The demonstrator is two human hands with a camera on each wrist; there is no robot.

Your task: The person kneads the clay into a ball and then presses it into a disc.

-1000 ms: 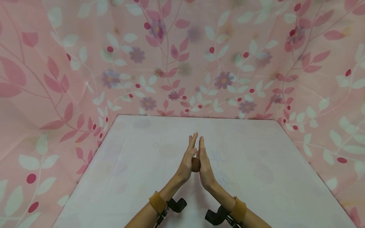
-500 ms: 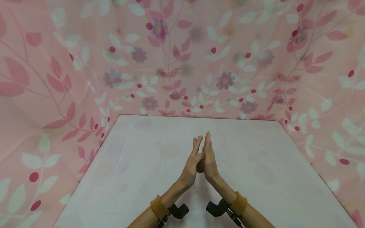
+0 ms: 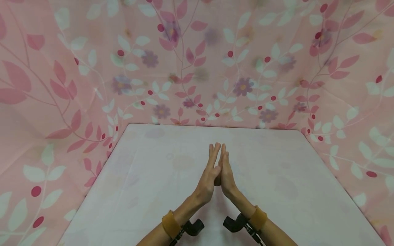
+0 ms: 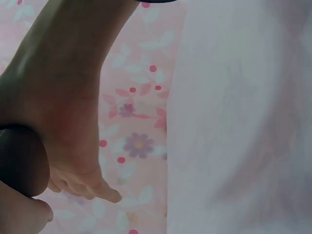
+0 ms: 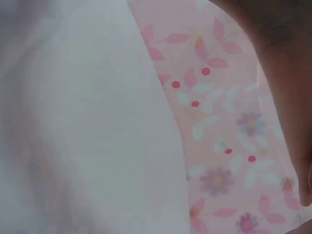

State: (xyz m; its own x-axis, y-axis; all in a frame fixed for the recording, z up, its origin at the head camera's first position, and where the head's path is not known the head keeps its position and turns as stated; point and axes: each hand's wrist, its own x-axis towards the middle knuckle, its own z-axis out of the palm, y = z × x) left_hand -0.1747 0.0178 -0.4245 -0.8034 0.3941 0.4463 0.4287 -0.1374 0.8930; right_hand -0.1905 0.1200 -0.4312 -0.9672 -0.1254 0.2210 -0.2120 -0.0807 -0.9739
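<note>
Palm to palm above the middle of the table, my left hand and right hand press a brown rounded lump between them. Fingers on both hands are straight and point away from me. Only the lump's near end shows in the head view. In the left wrist view the lump is a dark, smooth, rounded form at the left edge, against the right hand, with part of the left hand below it. The right wrist view catches the left hand along its right side; the lump is hidden there.
A white cloth-covered table lies below the hands. Pink floral cloth hangs behind it and along both sides. Each wrist wears a mustard band with a black camera mount.
My palms have slid back and forth against each other around the lump. Less of the lump shows than a second ago. Both hands have shifted slightly right in the head view.
</note>
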